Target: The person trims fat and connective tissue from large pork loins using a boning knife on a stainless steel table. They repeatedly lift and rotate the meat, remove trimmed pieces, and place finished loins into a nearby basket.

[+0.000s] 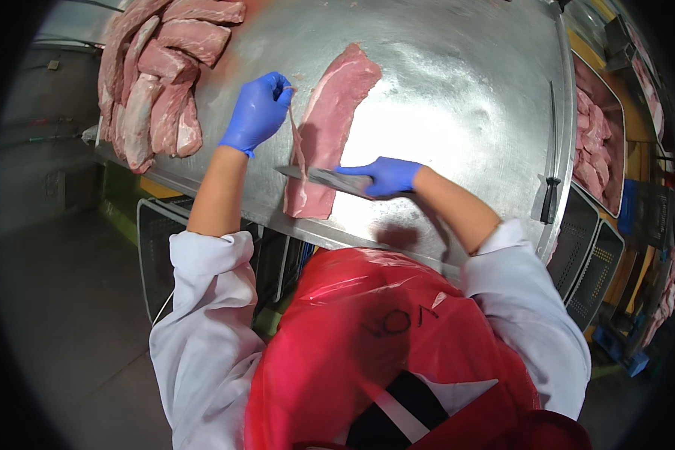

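Pinching a thin strip of meat in the blue-gloved left hand, lifted beside the long slab. Gripping a knife in the blue-gloved right hand, with the blade across the near part of the slab and the tip poking out past its left side. Found with the slab: a spot on the surface, in front of the body. Hard to tell just where the strip joins the slab.

Best to pull the strip snug but gently, so as not to rip it. Hold the blade low and nearly flat, and slide it smoothly, to shave off only a little. Mind the left fingers, and hold them up away from the sharp edge. Watch for slips on meat likely wet and slick.

Smooth, pink and flat in the slab, with a pale line along the left side and a bit of a bend. Skinny and stringy in the strip. Hard, gray and shiny in the metal surface. Thick, rounded and white-streaked in the pile of meat at the far left. Long and straight, with a black handle, in the thin metal tool at the right.
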`<action>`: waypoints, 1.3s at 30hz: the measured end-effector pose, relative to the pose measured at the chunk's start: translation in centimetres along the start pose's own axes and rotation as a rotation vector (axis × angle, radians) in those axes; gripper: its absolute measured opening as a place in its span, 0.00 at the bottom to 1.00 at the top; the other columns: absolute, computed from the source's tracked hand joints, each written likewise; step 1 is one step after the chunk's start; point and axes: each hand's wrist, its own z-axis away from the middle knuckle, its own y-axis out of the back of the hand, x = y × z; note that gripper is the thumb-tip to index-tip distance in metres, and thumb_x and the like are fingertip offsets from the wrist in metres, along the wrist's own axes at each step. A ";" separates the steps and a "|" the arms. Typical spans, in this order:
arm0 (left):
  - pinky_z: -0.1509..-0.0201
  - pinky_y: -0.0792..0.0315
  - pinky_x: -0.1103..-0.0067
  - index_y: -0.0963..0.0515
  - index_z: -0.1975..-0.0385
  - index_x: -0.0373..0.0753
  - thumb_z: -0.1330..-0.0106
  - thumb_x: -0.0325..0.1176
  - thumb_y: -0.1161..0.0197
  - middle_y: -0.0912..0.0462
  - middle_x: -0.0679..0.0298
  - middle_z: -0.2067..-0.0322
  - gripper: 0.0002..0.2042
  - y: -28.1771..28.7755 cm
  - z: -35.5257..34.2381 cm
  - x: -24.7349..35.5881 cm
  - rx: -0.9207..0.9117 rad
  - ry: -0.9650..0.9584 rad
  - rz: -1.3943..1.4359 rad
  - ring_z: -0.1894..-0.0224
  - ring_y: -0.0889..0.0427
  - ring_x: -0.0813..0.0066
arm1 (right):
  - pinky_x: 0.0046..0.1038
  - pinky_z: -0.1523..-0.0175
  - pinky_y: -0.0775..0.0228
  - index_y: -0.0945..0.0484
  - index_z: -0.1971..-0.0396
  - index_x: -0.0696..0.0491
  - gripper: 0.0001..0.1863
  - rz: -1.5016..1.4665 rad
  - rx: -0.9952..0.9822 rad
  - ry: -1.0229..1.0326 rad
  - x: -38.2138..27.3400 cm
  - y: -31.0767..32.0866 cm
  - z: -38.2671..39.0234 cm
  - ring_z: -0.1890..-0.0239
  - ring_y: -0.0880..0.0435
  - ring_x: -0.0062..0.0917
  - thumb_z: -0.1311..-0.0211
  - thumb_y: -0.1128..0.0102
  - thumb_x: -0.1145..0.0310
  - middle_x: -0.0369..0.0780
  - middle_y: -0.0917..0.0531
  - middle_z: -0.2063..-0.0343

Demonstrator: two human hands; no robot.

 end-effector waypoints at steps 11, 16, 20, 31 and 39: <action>0.71 0.30 0.76 0.22 0.68 0.30 0.33 0.31 0.36 0.23 0.59 0.81 0.09 4.8 5.6 3.1 0.123 0.003 0.048 0.78 0.27 0.78 | 0.40 0.44 0.27 0.39 0.29 0.30 0.31 0.109 0.011 0.020 -0.7 -3.3 3.2 0.58 0.15 0.43 0.33 0.52 0.58 0.48 0.16 0.54; 0.63 0.28 0.82 0.22 0.64 0.31 0.31 0.25 0.39 0.20 0.68 0.71 0.04 8.3 11.8 4.2 0.238 0.002 0.280 0.69 0.24 0.83 | 0.37 0.43 0.28 0.38 0.29 0.31 0.33 0.068 -0.026 0.115 -0.5 -5.6 2.9 0.57 0.15 0.39 0.36 0.50 0.60 0.48 0.15 0.53; 0.56 0.29 0.82 0.21 0.61 0.32 0.31 0.24 0.39 0.21 0.67 0.65 0.03 14.7 19.1 4.7 0.529 0.107 0.330 0.62 0.24 0.81 | 0.40 0.44 0.28 0.41 0.28 0.29 0.34 0.055 -0.145 0.094 -5.4 -6.6 0.4 0.58 0.16 0.46 0.35 0.50 0.60 0.51 0.16 0.57; 0.60 0.27 0.75 0.21 0.61 0.32 0.34 0.28 0.36 0.17 0.61 0.68 0.07 29.1 55.9 -18.7 0.198 1.037 -0.354 0.66 0.19 0.71 | 0.34 0.58 0.20 0.44 0.26 0.34 0.42 -0.130 0.649 -0.273 -0.5 12.0 -5.9 0.71 0.13 0.34 0.42 0.45 0.70 0.49 0.14 0.64; 0.46 0.25 0.72 0.22 0.49 0.32 0.41 0.22 0.33 0.20 0.56 0.54 0.18 16.2 30.7 -9.0 0.511 0.394 -0.169 0.52 0.19 0.63 | 0.31 0.70 0.23 0.43 0.26 0.36 0.39 0.029 0.408 -0.421 -1.4 14.4 -8.3 0.79 0.18 0.26 0.38 0.45 0.67 0.46 0.17 0.74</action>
